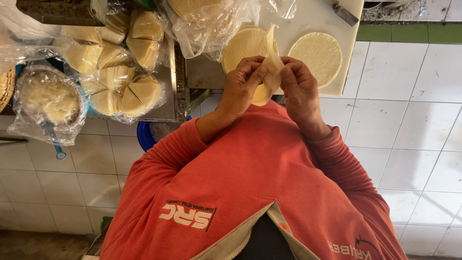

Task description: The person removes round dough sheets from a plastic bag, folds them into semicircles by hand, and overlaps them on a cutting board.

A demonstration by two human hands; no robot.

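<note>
Thin dough round [270, 62] pinched folded between fingertips of left hand [243, 84] and right hand [299, 86]; likely to tear or unfold if squeezed unevenly.

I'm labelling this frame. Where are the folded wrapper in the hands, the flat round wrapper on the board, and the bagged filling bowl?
Folded wrapper [272, 60], head view, its upper fold.
Flat wrapper [315, 52], head view, its centre.
Filling bowl [48, 98], head view, the filling under plastic.
</note>
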